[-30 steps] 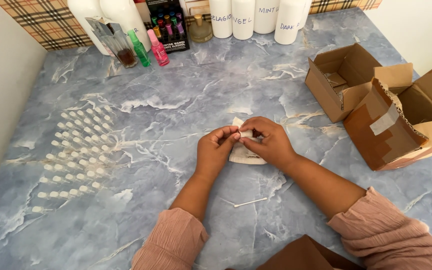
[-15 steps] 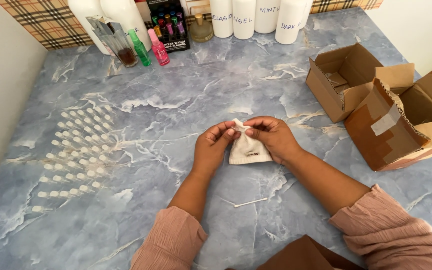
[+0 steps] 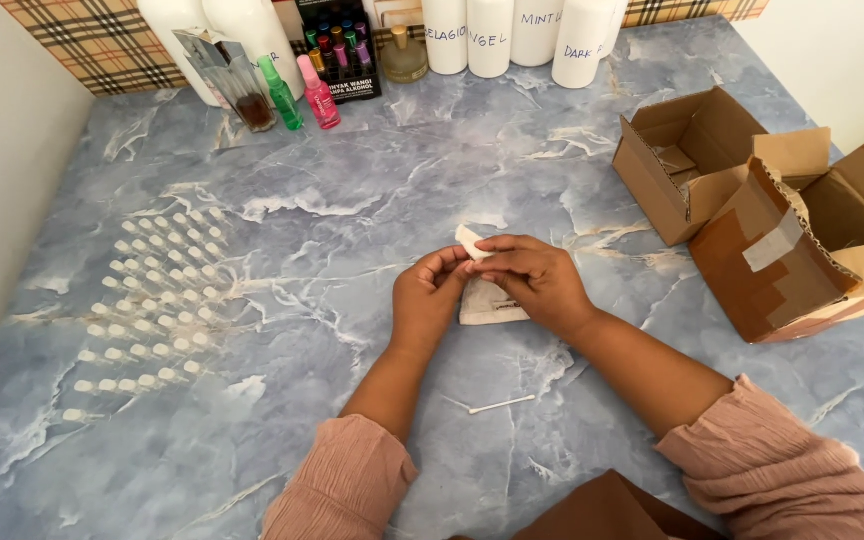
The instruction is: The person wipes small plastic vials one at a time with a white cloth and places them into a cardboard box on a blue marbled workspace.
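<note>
A small off-white cloth pouch [image 3: 484,303] lies on the blue marble-patterned table [image 3: 402,180] in the middle of the head view. My left hand [image 3: 430,297] pinches its top left edge. My right hand [image 3: 537,280] lies over its right side, with the fingers closed on the pouch's upper flap. Both hands touch at the pouch's mouth, and what is inside is hidden. A thin white cotton swab [image 3: 500,404] rests on the table between my forearms.
Rows of several small clear vials [image 3: 152,300] lie at the left. Two open cardboard boxes [image 3: 752,200] stand at the right. Along the back are tall white bottles [image 3: 512,35], green and pink spray bottles [image 3: 297,95], a glass bottle and a dark rack of small bottles.
The pouch had its mouth gathered up half a second ago; now my right hand has moved over it and pressed it flatter, covering most of it. My left hand stays put.
</note>
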